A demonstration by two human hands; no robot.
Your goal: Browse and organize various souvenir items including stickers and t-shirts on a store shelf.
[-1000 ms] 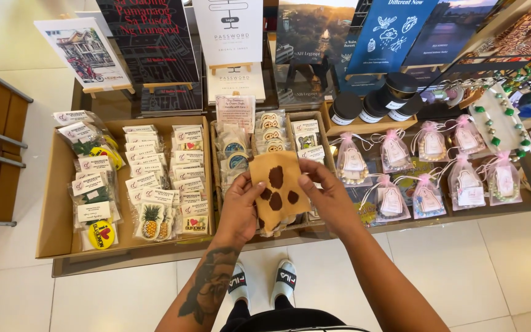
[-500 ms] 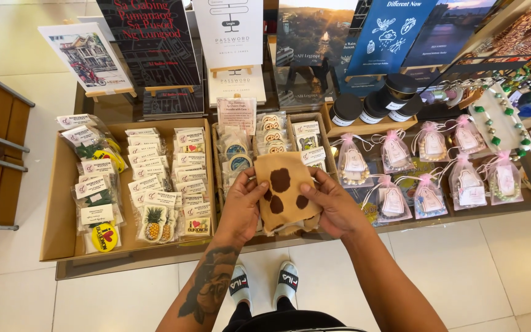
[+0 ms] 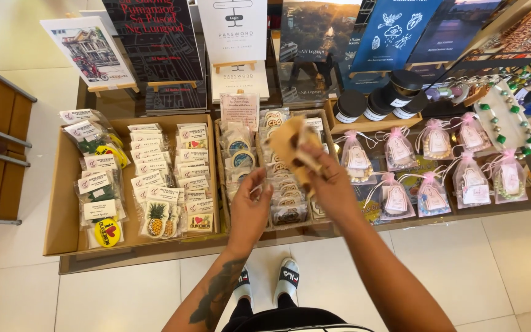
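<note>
Right hand (image 3: 330, 184) gripped tan patch (image 3: 291, 147) over counter's (image 3: 155, 255) front-centre tray (image 3: 219, 178); left hand (image 3: 250, 206) loosely curled, empty, just beside.

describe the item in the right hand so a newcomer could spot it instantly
Start at the display table's middle cardboard tray of small packaged goods. Just above it the right hand holds up a tan paw-shaped piece with dark brown patches. Unlike the wrapped packets below and the pink-ribboned pouches to its right, it is unwrapped and off the table.

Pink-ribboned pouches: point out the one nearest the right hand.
The pouch at the left end of the back row, just right of the right hand; the other pouches sit farther right.
</note>
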